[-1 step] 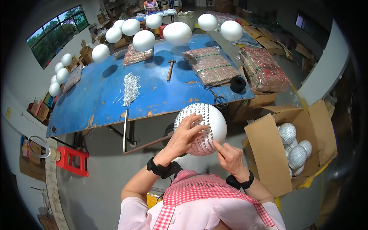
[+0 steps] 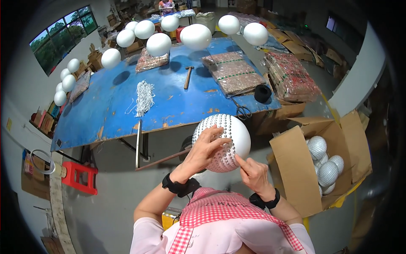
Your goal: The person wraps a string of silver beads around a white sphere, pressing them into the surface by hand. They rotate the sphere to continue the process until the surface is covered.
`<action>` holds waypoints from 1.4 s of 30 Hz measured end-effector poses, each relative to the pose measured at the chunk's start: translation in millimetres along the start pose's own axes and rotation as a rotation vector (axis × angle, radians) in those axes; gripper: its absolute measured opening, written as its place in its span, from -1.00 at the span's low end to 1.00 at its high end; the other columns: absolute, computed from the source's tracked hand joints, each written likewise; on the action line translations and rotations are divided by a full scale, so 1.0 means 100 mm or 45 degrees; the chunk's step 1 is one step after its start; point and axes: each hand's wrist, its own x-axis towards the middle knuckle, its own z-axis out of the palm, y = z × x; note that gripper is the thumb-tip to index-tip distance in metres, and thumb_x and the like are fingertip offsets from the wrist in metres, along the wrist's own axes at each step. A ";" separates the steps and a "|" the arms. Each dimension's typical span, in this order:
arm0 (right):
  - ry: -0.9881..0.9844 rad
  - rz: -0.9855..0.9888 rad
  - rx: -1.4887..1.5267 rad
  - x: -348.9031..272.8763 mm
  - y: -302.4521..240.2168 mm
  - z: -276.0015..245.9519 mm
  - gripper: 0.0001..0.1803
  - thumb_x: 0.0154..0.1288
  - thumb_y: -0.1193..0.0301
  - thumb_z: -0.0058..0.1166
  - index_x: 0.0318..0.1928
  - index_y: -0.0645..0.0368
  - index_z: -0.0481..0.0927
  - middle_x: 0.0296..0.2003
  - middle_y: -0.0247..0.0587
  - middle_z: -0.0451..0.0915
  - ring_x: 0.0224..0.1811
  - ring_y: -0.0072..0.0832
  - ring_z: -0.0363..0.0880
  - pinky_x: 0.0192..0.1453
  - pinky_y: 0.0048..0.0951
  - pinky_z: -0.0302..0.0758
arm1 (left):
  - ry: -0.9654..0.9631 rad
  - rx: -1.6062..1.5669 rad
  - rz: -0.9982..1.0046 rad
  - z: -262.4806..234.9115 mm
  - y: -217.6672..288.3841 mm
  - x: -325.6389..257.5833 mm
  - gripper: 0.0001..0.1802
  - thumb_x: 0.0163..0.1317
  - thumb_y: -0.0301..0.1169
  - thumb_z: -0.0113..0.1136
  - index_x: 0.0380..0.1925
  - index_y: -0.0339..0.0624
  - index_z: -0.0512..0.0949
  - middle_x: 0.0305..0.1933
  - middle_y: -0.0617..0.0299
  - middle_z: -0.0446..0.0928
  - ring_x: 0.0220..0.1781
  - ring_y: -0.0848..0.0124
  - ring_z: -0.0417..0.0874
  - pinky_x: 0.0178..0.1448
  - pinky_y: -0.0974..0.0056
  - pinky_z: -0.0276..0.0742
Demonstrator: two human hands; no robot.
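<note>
In front of me is a white ball [image 2: 241, 137], its left and middle covered with rows of small silvery beads [image 2: 220, 121]; its right side is smooth and bare. My left hand [image 2: 203, 149] lies over the beaded near-left side, its fingers curved and apart on the surface, holding the ball. At the lower right, the index fingertip of my right hand [image 2: 256, 174] touches the ball where beads meet bare white. The other right fingers are curled, and whatever they may hold is hidden. What supports the ball from below cannot be made out.
A worn blue table [image 2: 165, 106] bears a bundle of bead strings [image 2: 145, 98], a hammer [image 2: 188, 78], scissors [image 2: 242, 111], a black spool [image 2: 262, 93] and several white balls [image 2: 158, 45]. A carton [image 2: 296, 169] of beaded balls [image 2: 327, 173] stands right; a red stool [image 2: 80, 178], left.
</note>
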 end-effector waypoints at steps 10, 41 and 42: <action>-0.108 -0.033 -0.153 0.23 -0.09 -0.05 -0.48 0.03 0.54 0.21 0.09 0.07 0.61 -0.53 -0.24 0.44 -0.55 -0.28 0.52 -0.48 -0.30 0.45 | -0.087 0.280 -0.005 -0.11 -0.03 0.12 -0.33 0.12 -0.19 0.35 0.26 0.12 0.38 0.37 -0.05 0.25 0.46 -0.15 0.16 0.48 -0.15 0.11; -0.124 -0.061 -0.231 0.43 -0.21 -0.06 -0.58 0.03 0.51 0.20 -0.01 0.08 0.64 -0.55 -0.26 0.42 -0.54 -0.31 0.53 -0.47 -0.31 0.44 | -0.357 0.119 -0.132 -0.32 -0.23 0.29 -0.54 0.37 -0.12 0.07 0.24 0.14 0.43 0.48 -0.10 0.14 0.56 -0.13 -0.07 0.52 -0.26 -0.24; -0.133 -0.054 -0.210 0.44 -0.20 -0.05 -0.58 0.04 0.52 0.19 0.00 0.08 0.64 -0.56 -0.25 0.42 -0.54 -0.31 0.53 -0.47 -0.30 0.45 | -0.362 0.117 -0.129 -0.30 -0.21 0.30 -0.54 0.37 -0.12 0.07 0.24 0.14 0.43 0.48 -0.10 0.14 0.56 -0.13 -0.07 0.52 -0.26 -0.24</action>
